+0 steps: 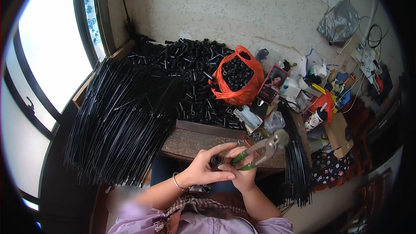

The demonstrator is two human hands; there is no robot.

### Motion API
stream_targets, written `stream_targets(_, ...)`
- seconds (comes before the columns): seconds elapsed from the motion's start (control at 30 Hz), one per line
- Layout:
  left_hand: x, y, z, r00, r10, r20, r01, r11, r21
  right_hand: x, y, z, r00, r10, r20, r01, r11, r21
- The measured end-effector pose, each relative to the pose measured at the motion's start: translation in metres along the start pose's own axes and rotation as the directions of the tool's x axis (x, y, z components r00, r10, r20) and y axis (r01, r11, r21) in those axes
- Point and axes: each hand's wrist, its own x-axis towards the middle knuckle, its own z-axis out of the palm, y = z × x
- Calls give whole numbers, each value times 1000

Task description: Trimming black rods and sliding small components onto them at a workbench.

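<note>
My left hand [203,167] is closed round a short black tubular piece [215,160], whose hollow end faces up between thumb and forefinger. In my right hand [245,180] is a pair of pliers [271,146] with green handles and a grey metal head pointing up and right. Both hands meet in front of my body, just over the near edge of the worn brown table [201,144], with their fingers touching. Behind them lies a large heap of similar black tubular pieces [195,71]. Whether anything thin runs between the hands is hidden.
A thick bundle of long thin black rods [125,117] overhangs the table's left side; a smaller rod bundle [296,164] hangs at right. An orange-red plastic bag [237,97] holds small black parts. Beside it stand a phone [272,84], a patterned cup [315,118] and an open cardboard box [339,134].
</note>
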Motion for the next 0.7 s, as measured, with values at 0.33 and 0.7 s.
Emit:
stream_targets(0.33,-3,12,-47,977,-82,-194,60,991,-117,-26,-50,-32,496,771,401,-698,628,-344)
stream_targets(0.7,-4,21,-32,955,-51,-293,91,988,124,-19,-61,-37,306,798,518,-878,447,-169)
